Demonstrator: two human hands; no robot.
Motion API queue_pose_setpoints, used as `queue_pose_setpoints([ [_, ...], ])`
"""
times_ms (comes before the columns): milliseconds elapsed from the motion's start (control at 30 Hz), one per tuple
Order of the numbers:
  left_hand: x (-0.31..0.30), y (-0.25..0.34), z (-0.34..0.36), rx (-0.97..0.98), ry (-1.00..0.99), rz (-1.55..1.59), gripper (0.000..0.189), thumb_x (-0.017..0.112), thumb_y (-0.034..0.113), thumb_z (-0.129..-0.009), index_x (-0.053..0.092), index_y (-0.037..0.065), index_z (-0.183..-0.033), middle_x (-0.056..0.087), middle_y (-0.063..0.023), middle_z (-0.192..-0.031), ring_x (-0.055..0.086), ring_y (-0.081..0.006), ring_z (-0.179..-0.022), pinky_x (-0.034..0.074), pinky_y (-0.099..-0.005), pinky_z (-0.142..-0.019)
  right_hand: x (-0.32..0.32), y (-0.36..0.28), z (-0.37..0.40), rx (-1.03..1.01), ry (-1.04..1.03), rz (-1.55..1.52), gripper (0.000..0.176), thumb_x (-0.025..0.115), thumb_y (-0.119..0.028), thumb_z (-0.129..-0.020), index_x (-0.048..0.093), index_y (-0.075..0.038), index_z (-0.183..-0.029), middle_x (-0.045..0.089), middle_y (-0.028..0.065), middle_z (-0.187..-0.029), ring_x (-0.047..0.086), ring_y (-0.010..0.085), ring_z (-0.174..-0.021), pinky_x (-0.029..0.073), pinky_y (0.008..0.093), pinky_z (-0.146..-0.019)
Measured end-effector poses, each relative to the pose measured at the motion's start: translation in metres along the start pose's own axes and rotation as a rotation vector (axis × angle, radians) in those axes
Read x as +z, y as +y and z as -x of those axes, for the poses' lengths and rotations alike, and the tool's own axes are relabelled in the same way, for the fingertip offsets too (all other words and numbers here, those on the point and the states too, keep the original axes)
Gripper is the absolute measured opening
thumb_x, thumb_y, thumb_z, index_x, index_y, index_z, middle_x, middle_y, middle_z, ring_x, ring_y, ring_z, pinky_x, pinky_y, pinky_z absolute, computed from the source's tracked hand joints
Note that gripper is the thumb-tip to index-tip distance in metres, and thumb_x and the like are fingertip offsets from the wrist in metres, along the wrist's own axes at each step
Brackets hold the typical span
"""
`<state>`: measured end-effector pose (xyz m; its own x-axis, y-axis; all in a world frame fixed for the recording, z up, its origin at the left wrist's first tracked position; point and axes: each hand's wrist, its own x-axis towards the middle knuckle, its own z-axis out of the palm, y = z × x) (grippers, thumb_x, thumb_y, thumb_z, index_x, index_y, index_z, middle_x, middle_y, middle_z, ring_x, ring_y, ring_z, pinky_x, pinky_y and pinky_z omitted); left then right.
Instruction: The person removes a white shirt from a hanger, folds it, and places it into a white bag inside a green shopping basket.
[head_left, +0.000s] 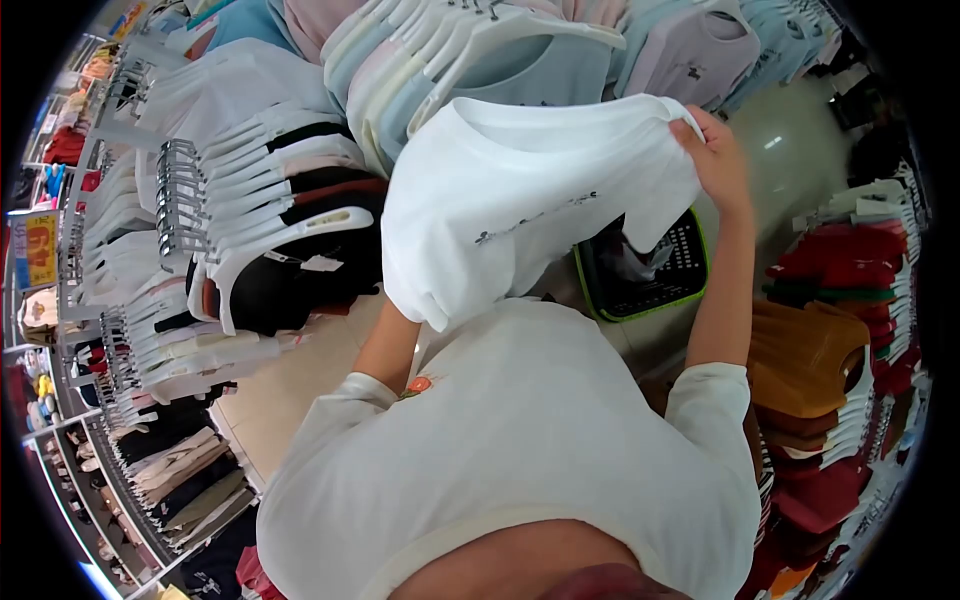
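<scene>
A white T-shirt (540,190) with a small line of dark print across its chest is held up in front of me. My right hand (713,155) is closed on the shirt at its right shoulder, thumb over the cloth. From below, my left forearm (388,340) reaches up to the shirt's left side. The cloth covers my left hand, so its fingers are hidden. Beneath the shirt, a black shopping basket (640,270) with a green rim stands on the floor, a clear plastic-looking item inside.
Racks of hanging clothes surround me. Pale shirts on white hangers (470,45) hang just beyond the T-shirt. Black and light garments (310,270) are at left, brown and red tops (810,350) at right. A price sign (38,250) stands at far left.
</scene>
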<state>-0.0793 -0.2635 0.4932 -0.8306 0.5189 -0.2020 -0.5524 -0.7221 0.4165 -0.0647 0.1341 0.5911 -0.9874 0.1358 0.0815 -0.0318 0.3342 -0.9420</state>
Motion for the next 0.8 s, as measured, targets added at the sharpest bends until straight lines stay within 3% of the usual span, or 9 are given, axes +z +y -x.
queue_pose_setpoints([
  [267,-0.019,0.033,-0.037,-0.093,-0.093,-0.027,0.065,0.069,0.025,-0.091,0.041,-0.001,-0.144,0.056,-0.0112,-0.135,0.058,-0.0187,-0.119,0.045,-0.0323,-0.102,0.036,0.004,-0.027,-0.019,0.013,-0.080,0.025,0.063,-0.025,-0.099,0.067,-0.002,-0.107,0.064,-0.0025,-0.087,0.055,0.0070,-0.079,0.045,0.0232,-0.074],
  [367,-0.041,0.035,-0.031,-0.283,-0.331,-0.539,0.064,0.069,0.024,-0.092,0.042,-0.001,-0.145,0.057,-0.0094,-0.136,0.059,-0.0164,-0.119,0.045,-0.0314,-0.102,0.032,-0.006,-0.031,-0.078,-0.028,-0.002,0.024,0.062,-0.024,-0.099,0.067,-0.002,-0.105,0.064,-0.0012,-0.087,0.055,0.0080,-0.080,0.045,0.0240,-0.074],
  [400,-0.015,0.032,-0.030,-0.387,-0.142,-0.773,0.056,0.076,0.021,-0.086,0.056,0.002,-0.135,0.066,-0.0028,-0.118,0.061,-0.0092,-0.102,0.049,-0.0266,-0.091,0.028,-0.008,-0.034,-0.101,-0.044,0.027,0.023,0.062,-0.023,-0.099,0.067,-0.002,-0.105,0.064,-0.0010,-0.087,0.055,0.0084,-0.080,0.045,0.0242,-0.074],
  [433,-0.010,0.032,-0.036,-0.455,-0.123,-0.978,0.039,0.072,0.020,-0.090,0.064,0.004,-0.125,0.069,-0.0001,-0.102,0.061,-0.0067,-0.090,0.051,-0.0249,-0.080,0.024,-0.008,-0.037,-0.125,-0.062,0.057,0.023,0.061,-0.023,-0.099,0.066,-0.002,-0.105,0.063,-0.0007,-0.087,0.055,0.0087,-0.080,0.045,0.0244,-0.074],
  [467,-0.012,0.032,-0.041,-0.460,-0.089,-1.046,0.034,0.069,0.019,-0.092,0.065,0.004,-0.122,0.069,0.0003,-0.098,0.062,-0.0067,-0.088,0.050,-0.0246,-0.078,0.020,-0.008,-0.040,-0.147,-0.083,0.086,0.022,0.061,-0.022,-0.099,0.066,-0.002,-0.105,0.063,-0.0005,-0.086,0.056,0.0091,-0.080,0.045,0.0245,-0.075],
  [533,-0.011,0.030,-0.054,-0.344,0.054,-1.014,0.029,0.063,0.016,-0.096,0.065,0.003,-0.121,0.069,0.0002,-0.097,0.062,-0.0072,-0.087,0.050,-0.0246,-0.077,0.012,0.004,-0.052,-0.152,-0.030,0.023,0.020,0.060,-0.020,-0.099,0.065,-0.002,-0.105,0.063,-0.0009,-0.087,0.056,0.0093,-0.081,0.045,0.0247,-0.075],
  [600,0.002,0.021,-0.064,-0.095,0.187,-0.672,0.031,0.057,0.013,-0.099,0.060,0.002,-0.127,0.067,-0.0011,-0.106,0.061,-0.0085,-0.091,0.049,-0.0253,-0.081,0.000,0.023,-0.058,-0.026,-0.024,-0.051,0.017,0.059,-0.016,-0.099,0.064,-0.001,-0.106,0.062,-0.0011,-0.087,0.056,0.0096,-0.081,0.045,0.0248,-0.075],
  [700,0.023,0.022,-0.067,0.010,0.241,-0.685,0.028,0.057,0.014,-0.099,0.061,0.003,-0.124,0.067,-0.0015,-0.105,0.060,-0.0082,-0.090,0.048,-0.0242,-0.081,0.008,0.051,-0.065,0.039,-0.050,0.030,0.017,0.059,-0.015,-0.098,0.065,-0.002,-0.107,0.063,-0.0009,-0.086,0.056,0.0099,-0.080,0.045,0.0254,-0.075],
  [800,0.032,0.018,-0.066,-0.044,0.194,-1.043,0.025,0.062,0.026,-0.099,0.068,0.001,-0.104,0.064,0.0023,-0.089,0.054,-0.0063,-0.082,0.046,-0.0233,-0.076,0.013,0.059,-0.079,0.047,-0.259,0.111,0.016,0.061,-0.011,-0.094,0.066,0.000,-0.104,0.065,0.0030,-0.086,0.058,0.0106,-0.081,0.047,0.0279,-0.076],
])
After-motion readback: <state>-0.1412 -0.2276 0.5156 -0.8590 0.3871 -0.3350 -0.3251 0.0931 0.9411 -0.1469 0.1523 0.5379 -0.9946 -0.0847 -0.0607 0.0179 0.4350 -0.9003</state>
